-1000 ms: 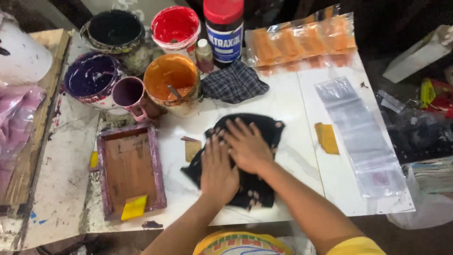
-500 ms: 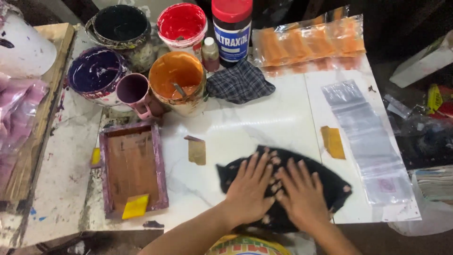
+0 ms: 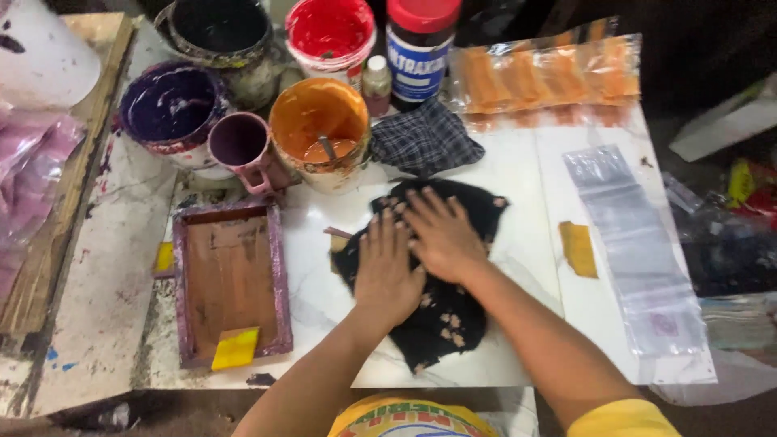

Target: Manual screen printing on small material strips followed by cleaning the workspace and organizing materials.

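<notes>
Nearest the camera: both forearms reach in from the bottom edge over a white worktop (image 3: 518,162).

Left hand (image 3: 387,267) lies flat, palm down, fingers spread, pressing on a black cloth with pale flower spots (image 3: 441,316). Nothing gripped. Right hand (image 3: 441,235) also flat and open, palm down on the same cloth, its inner edge touching or slightly overlapping the left hand. The cloth is spread on the worktop's middle, rumpled at the edges, partly hidden under both hands.

Left of the cloth: a rectangular wooden frame with purple-stained rim (image 3: 229,279), lying flat; a small yellow tab (image 3: 235,348) sits at its near corner. A small brown strip (image 3: 337,235) peeks out just beside the cloth's left edge.

Right of the cloth: a yellow-orange scrap (image 3: 579,249), apart from it; beyond that a clear plastic bag (image 3: 635,251) lying lengthwise.

Farther back: a dark checked rag (image 3: 425,139), just past the cloth. An orange paint pot (image 3: 320,129) with a stick in it, a purple mug (image 3: 243,150) touching it, a purple paint bucket (image 3: 171,109).

Farthest: a black-lined bucket (image 3: 218,36), a red paint tub (image 3: 330,32), a small bottle (image 3: 376,85), a red-lidded jar (image 3: 419,48), and a clear packet of orange pieces (image 3: 546,73).
</notes>
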